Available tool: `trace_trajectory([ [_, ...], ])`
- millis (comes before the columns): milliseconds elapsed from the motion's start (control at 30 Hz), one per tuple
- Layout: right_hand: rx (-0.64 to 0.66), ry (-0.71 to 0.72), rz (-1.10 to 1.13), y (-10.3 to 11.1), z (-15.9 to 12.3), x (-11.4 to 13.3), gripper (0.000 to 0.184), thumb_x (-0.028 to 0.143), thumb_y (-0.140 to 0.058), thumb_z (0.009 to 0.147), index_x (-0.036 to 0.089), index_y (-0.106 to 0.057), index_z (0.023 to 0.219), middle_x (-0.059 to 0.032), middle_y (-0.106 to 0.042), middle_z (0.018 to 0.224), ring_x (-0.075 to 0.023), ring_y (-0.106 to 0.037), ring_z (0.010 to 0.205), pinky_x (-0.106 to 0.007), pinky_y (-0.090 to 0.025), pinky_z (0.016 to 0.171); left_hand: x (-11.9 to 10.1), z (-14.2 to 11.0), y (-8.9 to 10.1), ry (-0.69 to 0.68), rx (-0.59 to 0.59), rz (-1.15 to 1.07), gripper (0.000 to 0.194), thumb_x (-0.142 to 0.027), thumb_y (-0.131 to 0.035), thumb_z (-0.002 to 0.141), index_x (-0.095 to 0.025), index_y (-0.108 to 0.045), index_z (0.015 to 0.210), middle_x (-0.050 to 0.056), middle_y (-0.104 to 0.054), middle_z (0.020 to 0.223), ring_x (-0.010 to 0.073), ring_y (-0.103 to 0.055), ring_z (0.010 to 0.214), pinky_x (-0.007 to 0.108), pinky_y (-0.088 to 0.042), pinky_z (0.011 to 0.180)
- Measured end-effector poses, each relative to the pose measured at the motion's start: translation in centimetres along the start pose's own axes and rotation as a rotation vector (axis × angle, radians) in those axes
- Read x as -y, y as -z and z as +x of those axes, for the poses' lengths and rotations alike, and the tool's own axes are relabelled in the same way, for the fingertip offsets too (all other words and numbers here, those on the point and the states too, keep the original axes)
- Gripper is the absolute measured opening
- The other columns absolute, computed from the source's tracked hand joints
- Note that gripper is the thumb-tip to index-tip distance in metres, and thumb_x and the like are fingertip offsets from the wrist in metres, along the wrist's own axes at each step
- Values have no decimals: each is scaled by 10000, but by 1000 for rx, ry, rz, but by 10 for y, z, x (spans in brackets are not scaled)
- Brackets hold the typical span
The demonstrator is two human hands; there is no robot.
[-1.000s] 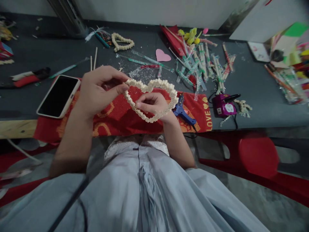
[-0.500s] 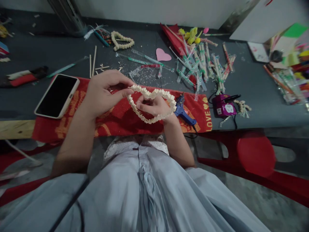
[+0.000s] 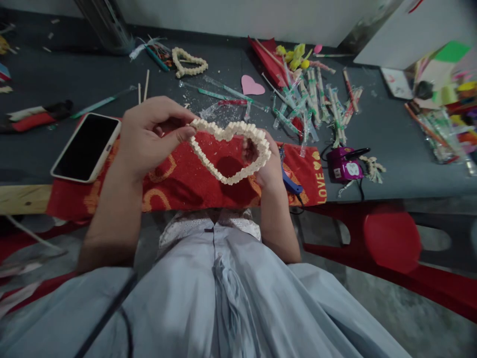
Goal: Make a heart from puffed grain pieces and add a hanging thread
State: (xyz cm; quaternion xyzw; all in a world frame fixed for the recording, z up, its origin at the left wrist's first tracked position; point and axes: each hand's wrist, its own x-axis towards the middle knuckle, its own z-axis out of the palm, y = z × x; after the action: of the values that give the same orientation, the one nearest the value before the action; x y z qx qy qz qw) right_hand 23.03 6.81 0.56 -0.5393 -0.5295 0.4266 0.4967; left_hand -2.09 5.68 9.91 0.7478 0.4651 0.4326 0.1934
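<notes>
A cream heart-shaped frame [image 3: 244, 175], built of many small stick pieces, is held up above the red towel [image 3: 194, 191]. At its left lobe, my left hand [image 3: 151, 136] pinches the rim between thumb and fingers. Around the right side is my right hand [image 3: 271, 166], its curled fingers partly showing through the heart's opening and the rim covering part of them. A blue glue gun [image 3: 292, 185] lies on the towel just right of my right hand, partly hidden by it. Left of my left hand rests a phone [image 3: 86, 148] with a dark screen.
Another cream heart frame [image 3: 189, 69] lies at the back near a pink paper heart [image 3: 252, 85]. Wrapped sticks [image 3: 315, 97] and plastic sleeves are piled to the right. A purple device [image 3: 345, 164] sits near the front edge. A red stool [image 3: 391, 236] stands below.
My right hand has moved from inside the heart's opening to its right side. The heart has tilted and shifted slightly left and up, along with my left hand.
</notes>
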Motion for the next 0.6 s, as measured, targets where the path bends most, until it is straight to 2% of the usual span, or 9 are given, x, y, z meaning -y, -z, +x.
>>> trace_trajectory([
  [100, -181, 63, -2, 13, 7, -4, 382, 560, -386, 1079, 259, -605, 991, -78, -711, 1013, -187, -697, 815, -331, -595, 676, 2, -1, 4, 22, -15, 11, 251, -548, -743, 921, -305, -802, 937, 32, -771, 966, 189, -691, 842, 368, -507, 669],
  [167, -204, 105, 16, 21, 8, 0, 375, 570, -440, 1050, 254, -635, 999, -87, -725, 1071, -194, -712, 845, -335, -596, 683, 3, -1, 6, 31, -18, 32, 286, -578, -731, 918, -303, -804, 943, 29, -768, 959, 184, -682, 830, 352, -504, 662],
  [200, -168, 101, 19, 23, 6, 3, 366, 580, -492, 1022, 252, -651, 985, -79, -729, 1051, -194, -711, 840, -330, -590, 678, 4, -1, 7, 32, -18, 47, 318, -596, -720, 920, -292, -805, 958, 22, -765, 957, 176, -679, 828, 333, -501, 663],
  [300, 114, 18, -4, 19, -3, 16, 346, 582, -663, 901, 237, -677, 876, -35, -701, 845, -174, -667, 752, -304, -556, 644, 3, -1, 9, 32, -9, 84, 409, -646, -687, 927, -261, -804, 1004, 1, -761, 956, 147, -672, 824, 279, -495, 683],
  [400, 398, -62, 54, 3, -13, 25, 345, 542, -771, 799, 210, -677, 791, -8, -674, 723, -141, -597, 650, -278, -515, 590, 1, 0, 10, 35, 6, 92, 430, -656, -676, 935, -254, -810, 1010, 2, -758, 955, 138, -675, 826, 262, -502, 691],
  [500, 583, -136, 159, -10, -14, 29, 371, 517, -850, 722, 183, -695, 764, 2, -673, 679, -112, -555, 578, -249, -466, 531, 0, 0, 10, 21, 40, 90, 427, -639, -675, 943, -243, -815, 1020, 10, -754, 956, 142, -684, 838, 261, -508, 701],
  [600, 711, -153, 204, -15, -10, 30, 400, 531, -881, 711, 171, -710, 747, 11, -670, 658, -98, -550, 565, -228, -456, 526, 0, -1, 11, -8, 72, 82, 384, -603, -684, 953, -251, -815, 1033, 6, -753, 966, 150, -700, 861, 278, -526, 738],
])
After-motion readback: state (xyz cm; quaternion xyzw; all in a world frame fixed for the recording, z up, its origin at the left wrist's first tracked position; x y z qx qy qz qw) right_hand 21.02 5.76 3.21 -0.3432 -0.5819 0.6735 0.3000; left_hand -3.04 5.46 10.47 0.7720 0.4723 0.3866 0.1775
